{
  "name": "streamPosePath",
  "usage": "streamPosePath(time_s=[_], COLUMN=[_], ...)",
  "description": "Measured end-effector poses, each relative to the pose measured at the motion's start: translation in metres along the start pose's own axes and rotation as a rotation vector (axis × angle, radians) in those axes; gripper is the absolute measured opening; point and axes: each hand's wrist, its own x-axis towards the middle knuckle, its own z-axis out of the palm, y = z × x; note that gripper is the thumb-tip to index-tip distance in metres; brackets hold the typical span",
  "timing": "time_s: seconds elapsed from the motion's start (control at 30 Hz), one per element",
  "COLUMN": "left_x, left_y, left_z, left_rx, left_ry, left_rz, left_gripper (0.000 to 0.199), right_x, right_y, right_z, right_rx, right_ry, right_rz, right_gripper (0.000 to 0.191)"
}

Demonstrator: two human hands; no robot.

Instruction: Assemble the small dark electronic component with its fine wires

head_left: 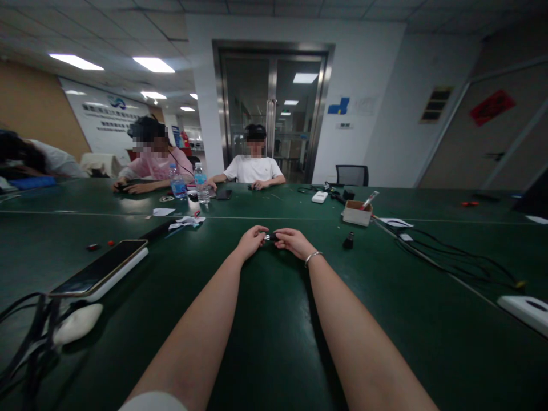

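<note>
Over the green table [274, 319], my left hand [252, 242] and my right hand [294, 242] meet at a small dark object with a shiny metal end [269, 237]. The fingers of my left hand pinch its metal end. Its dark end is between the thumb and fingers of my right hand, which has a silver bangle on the wrist. What exactly the object is cannot be made out. A small black piece [349, 241] stands on the table to the right of my right hand.
A phone [100, 268] on a white box and black cables lie at left. Bottles [201, 184] and paper scraps [187, 222] are further back. At right are a small box [357, 214] and long black cables [454, 251]. Several people sit across the table.
</note>
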Motion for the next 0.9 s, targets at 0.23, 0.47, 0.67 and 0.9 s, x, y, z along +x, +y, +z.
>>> streamPosePath(time_s=[0.23,0.47,0.67,0.9], left_x=[0.000,-0.003,-0.002,0.001], left_y=[0.001,0.010,0.007,0.003], left_z=[0.001,0.000,0.000,0.001], left_rx=[0.048,-0.024,-0.028,0.021], left_ry=[-0.017,0.044,0.017,-0.038], left_rz=[-0.021,-0.014,-0.011,-0.020], left_gripper=[0.029,0.032,0.026,0.033], right_x=[-0.001,0.001,0.001,0.000], right_y=[0.000,0.002,0.001,0.000], right_z=[0.000,-0.002,-0.002,-0.002], right_rx=[0.013,0.047,0.021,0.009], right_ry=[0.001,0.001,-0.011,-0.007], right_rz=[-0.017,-0.023,-0.017,-0.014], right_gripper=[0.011,0.010,0.012,0.013])
